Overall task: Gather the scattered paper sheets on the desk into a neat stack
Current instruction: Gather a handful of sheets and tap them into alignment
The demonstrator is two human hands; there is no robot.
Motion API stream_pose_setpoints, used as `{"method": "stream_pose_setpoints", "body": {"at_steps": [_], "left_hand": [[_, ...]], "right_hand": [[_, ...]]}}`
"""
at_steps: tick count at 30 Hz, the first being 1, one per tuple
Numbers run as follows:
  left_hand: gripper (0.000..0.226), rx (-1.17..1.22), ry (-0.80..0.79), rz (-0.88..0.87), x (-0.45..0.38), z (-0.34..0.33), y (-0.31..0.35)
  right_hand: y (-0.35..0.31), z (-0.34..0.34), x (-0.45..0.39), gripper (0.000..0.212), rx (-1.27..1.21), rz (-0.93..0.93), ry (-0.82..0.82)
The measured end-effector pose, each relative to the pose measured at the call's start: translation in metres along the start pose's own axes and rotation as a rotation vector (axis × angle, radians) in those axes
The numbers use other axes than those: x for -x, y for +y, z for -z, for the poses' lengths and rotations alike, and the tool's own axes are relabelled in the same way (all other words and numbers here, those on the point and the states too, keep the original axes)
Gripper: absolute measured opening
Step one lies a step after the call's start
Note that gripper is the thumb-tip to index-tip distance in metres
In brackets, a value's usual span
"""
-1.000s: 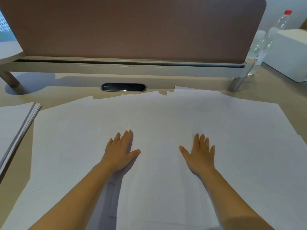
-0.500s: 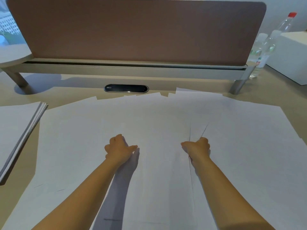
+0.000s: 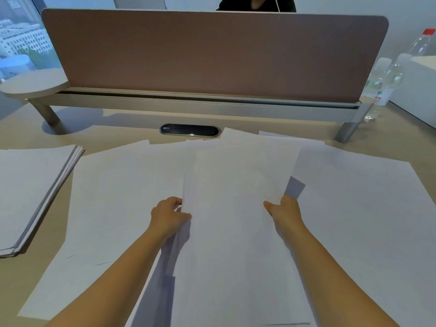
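Several white paper sheets lie spread over the beige desk (image 3: 401, 138), overlapping. One middle sheet (image 3: 236, 190) is lifted off the rest, its far edge raised. My left hand (image 3: 168, 215) pinches its left edge and my right hand (image 3: 284, 212) pinches its right edge. More loose sheets lie flat to the left (image 3: 118, 197) and to the right (image 3: 365, 208). A neat stack of paper (image 3: 30, 192) rests at the desk's left side.
A brown divider panel (image 3: 212, 55) on a grey rail closes off the back of the desk. A black cable grommet (image 3: 190, 130) sits just before it. Clear water bottles (image 3: 387, 79) and a white box (image 3: 420, 90) stand at the far right. A person sits behind the panel.
My hands went from flat on the sheets to closed fingers, then took hold of the middle sheet's two sides and lifted it off the others.
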State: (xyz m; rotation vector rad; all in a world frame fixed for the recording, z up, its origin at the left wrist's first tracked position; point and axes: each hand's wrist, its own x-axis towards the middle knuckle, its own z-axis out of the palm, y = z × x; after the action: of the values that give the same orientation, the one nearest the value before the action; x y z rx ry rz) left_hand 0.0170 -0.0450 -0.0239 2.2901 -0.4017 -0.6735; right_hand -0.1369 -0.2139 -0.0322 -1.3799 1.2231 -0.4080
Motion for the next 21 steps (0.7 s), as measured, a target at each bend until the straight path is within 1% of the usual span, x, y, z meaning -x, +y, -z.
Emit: {"method": "stream_pose_setpoints", "body": {"at_steps": [2, 5, 8, 10, 12, 13, 15, 16, 17, 18, 19, 21], "left_hand": [[0.027, -0.012, 0.010, -0.048, 0.001, 0.000, -0.001], [0.025, 0.079, -0.098, -0.043, 0.002, -0.005, 0.002], [0.029, 0.155, -0.197, -0.021, 0.004, -0.011, 0.010], [0.035, 0.232, -0.265, -0.004, 0.005, -0.013, 0.015], [0.037, 0.237, -0.306, -0.012, 0.004, -0.015, 0.018], [0.034, 0.219, -0.305, -0.021, 0.003, -0.017, 0.018], [0.031, 0.202, -0.238, -0.019, 0.001, -0.019, 0.019], [0.030, 0.200, -0.189, -0.009, 0.000, -0.020, 0.018], [0.030, 0.193, -0.137, -0.005, -0.002, -0.019, 0.017], [0.029, 0.172, -0.091, -0.003, -0.004, -0.018, 0.015], [0.028, 0.144, -0.048, -0.004, -0.007, -0.014, 0.012], [0.027, 0.100, 0.019, 0.006, -0.014, -0.006, 0.004]], "right_hand": [[-0.004, 0.006, 0.000, 0.040, 0.004, 0.004, -0.010], [0.001, 0.012, -0.005, 0.058, 0.140, -0.081, -0.035], [0.003, 0.013, -0.006, 0.061, 0.186, -0.139, -0.046], [0.010, 0.012, -0.013, 0.066, 0.130, -0.153, -0.063], [0.013, 0.012, -0.017, 0.058, 0.110, -0.160, -0.014], [0.013, 0.013, -0.015, 0.048, 0.122, -0.150, 0.004], [0.013, 0.015, -0.015, 0.013, 0.147, -0.115, 0.044], [0.013, 0.016, -0.017, 0.012, 0.148, -0.082, 0.071], [0.012, 0.019, -0.017, 0.026, 0.147, -0.054, 0.098], [0.013, 0.021, -0.018, 0.033, 0.135, -0.037, 0.107], [0.013, 0.024, -0.018, 0.036, 0.134, -0.031, 0.120], [0.012, 0.028, -0.018, 0.033, 0.169, -0.013, 0.143]]}}
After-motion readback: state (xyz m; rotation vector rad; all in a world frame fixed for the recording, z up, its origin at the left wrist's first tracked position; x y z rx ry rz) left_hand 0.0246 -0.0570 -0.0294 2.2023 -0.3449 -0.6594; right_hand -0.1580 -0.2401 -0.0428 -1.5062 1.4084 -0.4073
